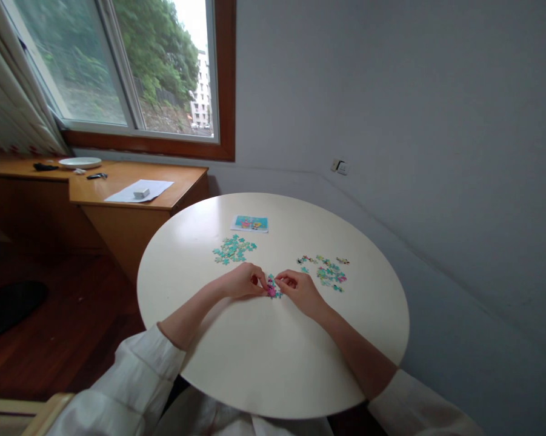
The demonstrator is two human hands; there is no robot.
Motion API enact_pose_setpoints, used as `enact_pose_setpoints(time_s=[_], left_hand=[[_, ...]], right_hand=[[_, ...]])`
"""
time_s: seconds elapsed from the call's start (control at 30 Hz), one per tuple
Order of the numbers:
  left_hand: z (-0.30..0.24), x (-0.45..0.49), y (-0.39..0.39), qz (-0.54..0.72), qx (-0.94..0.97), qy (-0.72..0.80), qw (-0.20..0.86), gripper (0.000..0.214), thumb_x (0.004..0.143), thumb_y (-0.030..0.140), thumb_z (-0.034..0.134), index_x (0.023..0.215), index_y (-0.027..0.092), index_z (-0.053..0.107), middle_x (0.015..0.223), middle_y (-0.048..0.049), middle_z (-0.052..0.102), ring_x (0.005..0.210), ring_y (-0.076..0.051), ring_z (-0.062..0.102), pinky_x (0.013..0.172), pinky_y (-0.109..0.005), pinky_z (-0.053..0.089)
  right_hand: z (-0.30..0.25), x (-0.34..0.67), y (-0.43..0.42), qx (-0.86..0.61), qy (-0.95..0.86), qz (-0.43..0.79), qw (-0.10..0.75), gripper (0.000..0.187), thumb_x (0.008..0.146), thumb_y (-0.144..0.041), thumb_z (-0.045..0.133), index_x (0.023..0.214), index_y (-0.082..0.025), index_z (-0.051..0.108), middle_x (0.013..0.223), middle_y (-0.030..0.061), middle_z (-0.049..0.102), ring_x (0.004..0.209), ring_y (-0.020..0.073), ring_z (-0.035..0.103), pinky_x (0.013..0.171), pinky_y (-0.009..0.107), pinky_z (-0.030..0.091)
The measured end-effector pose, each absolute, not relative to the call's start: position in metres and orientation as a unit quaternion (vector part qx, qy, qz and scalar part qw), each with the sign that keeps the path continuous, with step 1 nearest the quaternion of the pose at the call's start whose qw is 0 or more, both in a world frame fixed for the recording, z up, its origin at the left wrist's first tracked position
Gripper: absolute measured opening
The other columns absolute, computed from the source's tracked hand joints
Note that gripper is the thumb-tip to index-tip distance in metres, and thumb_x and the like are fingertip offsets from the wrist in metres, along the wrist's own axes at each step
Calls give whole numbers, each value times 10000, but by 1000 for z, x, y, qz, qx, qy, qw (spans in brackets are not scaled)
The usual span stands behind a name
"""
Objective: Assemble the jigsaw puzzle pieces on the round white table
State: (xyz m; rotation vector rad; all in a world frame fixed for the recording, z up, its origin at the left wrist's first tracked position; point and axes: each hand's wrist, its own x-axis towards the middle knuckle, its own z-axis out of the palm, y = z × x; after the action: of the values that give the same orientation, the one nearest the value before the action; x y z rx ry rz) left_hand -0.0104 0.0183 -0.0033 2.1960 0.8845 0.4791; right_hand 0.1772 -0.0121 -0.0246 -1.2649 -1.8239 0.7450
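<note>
A small cluster of joined jigsaw pieces (271,292), pink and teal, lies on the white round table between my two hands. My left hand (246,280) is closed at the cluster's left side, thumb and fingertips pinching its edge. From the right, my right hand (301,290) reaches the cluster's upper edge with thumb and forefinger pinched on a jigsaw piece, mostly hidden by the fingers. Loose teal jigsaw pieces (233,249) are heaped beyond my left hand. Another scattered group of mixed-colour pieces (331,274) lies to the right of my right hand.
A picture card (251,223) with a teal scene lies toward the far side of the round table (254,357). Left of it, a wooden desk (191,175) carries a paper sheet with a small white box (141,193) and a white plate (80,162). A wall rises behind.
</note>
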Motion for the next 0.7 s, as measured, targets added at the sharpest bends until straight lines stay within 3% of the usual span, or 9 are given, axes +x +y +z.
enact_pose_setpoints(time_s=[0.7], left_hand=[[-5,-11,20,182,852,334,361,218,657,331,628,741,141,696,674,-20,632,537,-75,445,489,-173,320]], right_hand=[[-23,176,-13,-495,-713,311,387,162,714,-300,548,710,-159,627,529,-9,572,482,88,474,467,198,357]])
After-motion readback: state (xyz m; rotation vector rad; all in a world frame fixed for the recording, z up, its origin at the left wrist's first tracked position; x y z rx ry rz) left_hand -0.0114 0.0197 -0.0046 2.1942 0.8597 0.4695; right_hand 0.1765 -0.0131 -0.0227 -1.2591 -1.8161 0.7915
